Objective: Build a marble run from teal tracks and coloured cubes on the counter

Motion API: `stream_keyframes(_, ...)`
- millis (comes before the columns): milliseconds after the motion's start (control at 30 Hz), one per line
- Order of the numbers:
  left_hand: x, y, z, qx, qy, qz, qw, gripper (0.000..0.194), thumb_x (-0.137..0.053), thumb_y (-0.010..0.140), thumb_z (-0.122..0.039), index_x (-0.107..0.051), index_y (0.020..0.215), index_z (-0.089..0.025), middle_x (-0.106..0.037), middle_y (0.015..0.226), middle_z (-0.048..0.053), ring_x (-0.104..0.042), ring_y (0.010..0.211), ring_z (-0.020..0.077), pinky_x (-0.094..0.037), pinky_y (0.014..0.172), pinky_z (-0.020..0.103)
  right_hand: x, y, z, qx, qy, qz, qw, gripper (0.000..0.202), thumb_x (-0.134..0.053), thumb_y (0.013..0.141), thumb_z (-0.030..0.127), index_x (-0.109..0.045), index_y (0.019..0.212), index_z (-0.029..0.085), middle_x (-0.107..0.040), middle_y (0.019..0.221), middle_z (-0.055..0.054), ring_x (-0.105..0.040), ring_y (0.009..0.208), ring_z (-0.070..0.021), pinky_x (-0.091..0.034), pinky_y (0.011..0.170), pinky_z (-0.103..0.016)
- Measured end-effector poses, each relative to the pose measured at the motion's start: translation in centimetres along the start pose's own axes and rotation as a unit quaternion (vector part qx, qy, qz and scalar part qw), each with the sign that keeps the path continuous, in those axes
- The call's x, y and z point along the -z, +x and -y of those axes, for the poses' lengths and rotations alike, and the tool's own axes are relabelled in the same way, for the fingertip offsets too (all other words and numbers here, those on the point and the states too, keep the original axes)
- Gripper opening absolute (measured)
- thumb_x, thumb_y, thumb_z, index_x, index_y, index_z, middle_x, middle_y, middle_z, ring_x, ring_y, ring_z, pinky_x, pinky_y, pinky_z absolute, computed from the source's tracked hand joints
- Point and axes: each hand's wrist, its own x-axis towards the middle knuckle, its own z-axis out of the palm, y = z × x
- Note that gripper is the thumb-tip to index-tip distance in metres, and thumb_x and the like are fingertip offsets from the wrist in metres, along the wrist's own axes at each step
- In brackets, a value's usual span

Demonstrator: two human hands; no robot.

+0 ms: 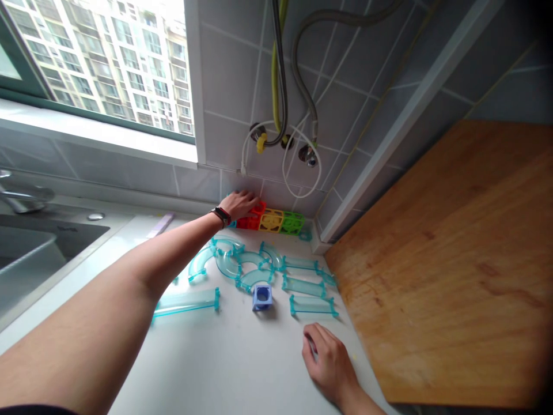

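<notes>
In the head view, we see the left hand over the red blocks, fingers bent; we cannot tell whether it grips one. The yellow block and green blocks continue the row near the wall, perhaps grouped there by kind. Curved pieces and straight pieces lie spread across the worktop, probably for easy picking, near a violet cube. The right hand looks relaxed, loosely curled, apparently holding nothing.

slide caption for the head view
Left hand at red openwork blocks, right hand near translucent teal track pieces on a white countertop.
</notes>
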Motion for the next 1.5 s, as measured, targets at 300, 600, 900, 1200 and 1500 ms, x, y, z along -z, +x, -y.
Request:
stream_keyframes(300,2.6,-0.1,0.1,-0.013,-0.066,-0.033,0.997,0.038,-0.062,0.095,-0.04,-0.068,0.126,-0.021,-0.064,0.124,0.022,-0.052,0.12,0.0394,-0.038,0.096,0.052,0.1,0.0,0.1,-0.003,-0.01,0.0,1.0,0.014,-0.047,0.095,0.012,-0.054,0.095,0.024,-0.062,0.084,-0.003,-0.064,0.077,-0.0226,-0.042,0.07,-0.033)
stream_keyframes(600,8.5,-3.4,-3.8,0.125,-0.263,-0.112,0.95,0.064,-0.076,0.079,-0.066,-0.062,0.119,-0.018,-0.07,0.106,0.013,-0.065,0.101,0.0311,-0.05,0.085,0.04,0.5,0.1,0.5,-0.014,0.001,-0.003,1.0,0.014,-0.047,0.095,0.012,-0.057,0.096,0.023,-0.064,0.084,-0.003,-0.064,0.076,-0.0217,-0.042,0.071,-0.033)
stream_keyframes(900,16.6,-22.4,-15.7,0.311,-0.708,-0.025,0.634,0.067,-0.049,0.092,-0.079,-0.06,0.107,-0.016,-0.065,0.08,0.004,-0.063,0.062,0.0142,-0.053,0.058,0.026,0.2,-0.2,0.2,0.005,0.043,-0.043,0.998,0.016,-0.046,0.097,0.019,-0.061,0.093,0.022,-0.062,0.079,-0.003,-0.061,0.07,-0.0217,-0.041,0.067,-0.033)
stream_keyframes(1200,15.7,-35.2,-29.4,0.425,-0.845,-0.042,0.323,0.07,-0.063,0.083,-0.08,-0.066,0.111,-0.016,-0.06,0.077,0.0,-0.058,0.061,0.0106,-0.048,0.06,0.022,2.5,-0.9,6.9,0.023,0.176,-0.017,0.984,0.024,-0.05,0.103,0.034,-0.07,0.108,0.021,-0.069,0.096,-0.008,-0.067,0.079,-0.0211,-0.056,0.072,-0.033)
stream_keyframes(1500,18.6,-40.5,-31.1,0.293,-0.417,0.008,0.86,0.054,-0.081,0.082,-0.052,-0.068,0.126,-0.025,-0.074,0.115,0.009,-0.07,0.1,0.0272,-0.054,0.09,0.037,8.3,-5.9,20.3,0.069,0.364,0.175,0.912,0.06,-0.081,0.084,0.027,-0.06,0.14,0.028,-0.066,0.124,-0.006,-0.068,0.1,-0.0209,-0.058,0.088,-0.035)
